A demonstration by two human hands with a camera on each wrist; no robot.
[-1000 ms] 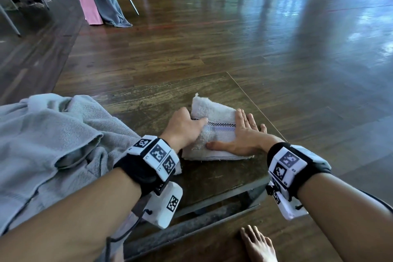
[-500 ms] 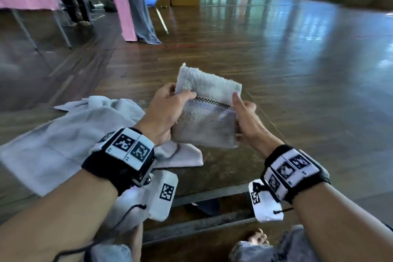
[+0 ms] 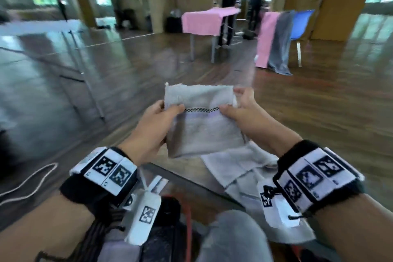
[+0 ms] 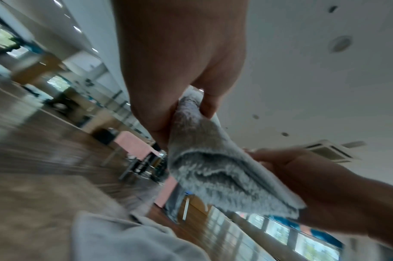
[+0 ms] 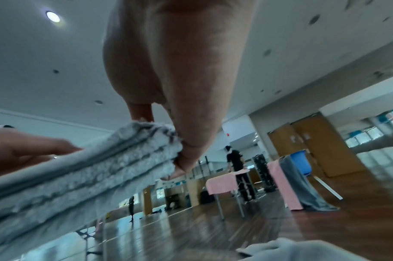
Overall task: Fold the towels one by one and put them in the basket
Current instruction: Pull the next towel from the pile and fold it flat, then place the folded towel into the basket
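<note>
Head view, folded towel (image 3: 203, 127) upright, both hands

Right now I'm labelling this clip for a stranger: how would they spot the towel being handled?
Find the two marker-banded wrists low in the head view. The folded towel is lifted between the left hand and right hand. Unlike the loose grey towels below, it's a compact square with a checkered stripe.

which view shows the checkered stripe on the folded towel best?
Head view. The folded towel faces the camera, and the checkered stripe runs between the thumbs of the left hand and the right hand, both pinching it. Both wrist views show only the towel's stacked edges; no stripe is visible.
</note>
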